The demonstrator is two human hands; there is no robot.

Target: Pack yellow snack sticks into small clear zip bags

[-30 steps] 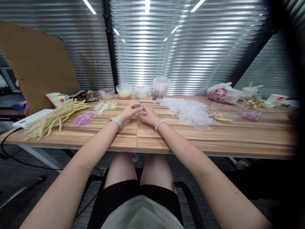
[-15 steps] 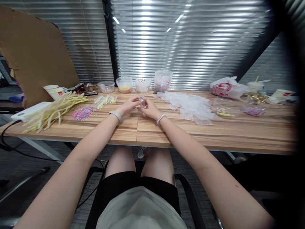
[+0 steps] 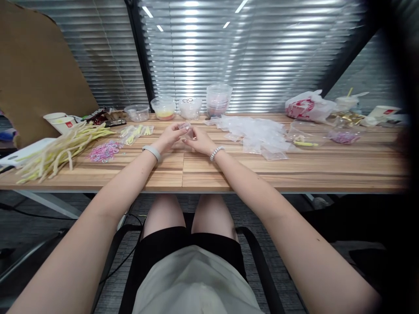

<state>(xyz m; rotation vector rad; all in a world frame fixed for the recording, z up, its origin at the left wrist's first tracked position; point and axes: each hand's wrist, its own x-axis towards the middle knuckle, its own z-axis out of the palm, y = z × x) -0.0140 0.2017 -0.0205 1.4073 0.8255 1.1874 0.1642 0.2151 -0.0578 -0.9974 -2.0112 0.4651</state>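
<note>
Over the middle of the wooden table, my left hand and my right hand meet at a small clear plastic piece. Both hands have their fingers closed on it; its exact shape is too small to tell. Just right of my right hand lies a spread pile of clear plastic bags. To the left of my left hand are small bags with yellow pieces and a heap of pink and purple little rings.
Fuzzy yellow and cream stems cover the left end by paper cups. Along the back stand plastic tubs and a stacked tub. A red-and-white bag and a container with a yellow piece sit right.
The view has shifted, so the table and its items appear higher and slightly further left. Both hands remain together at the clear piece, with their fingers slightly shifted around it.
</note>
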